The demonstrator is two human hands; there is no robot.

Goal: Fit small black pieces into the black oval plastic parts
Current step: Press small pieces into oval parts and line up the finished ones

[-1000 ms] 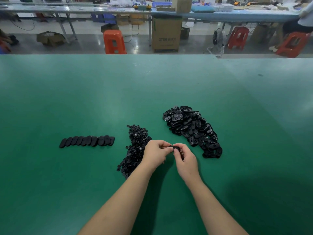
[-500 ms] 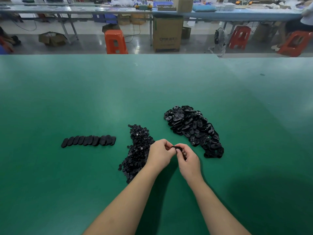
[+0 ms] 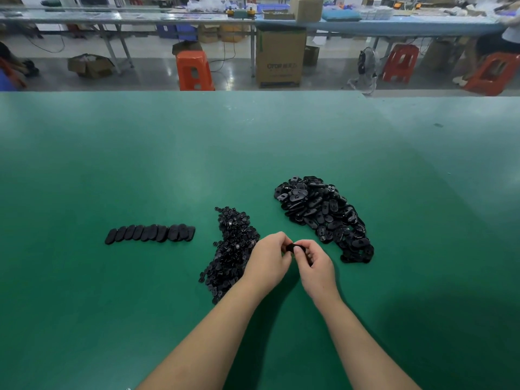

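Observation:
My left hand and my right hand meet over the green table, and between their fingertips they pinch one black oval part. Whether a small piece sits in it is hidden by my fingers. A heap of small black pieces lies just left of my left hand. Beyond my right hand spreads a larger heap of black oval parts. A row of several oval parts, overlapping one another, lies further left.
The green table stretches wide on all sides of the heaps. Beyond its far edge are an orange stool, a cardboard box, red stools and a long workbench.
Both hands stay together on the oval part, with only small finger shifts. The heaps and the row have not changed.

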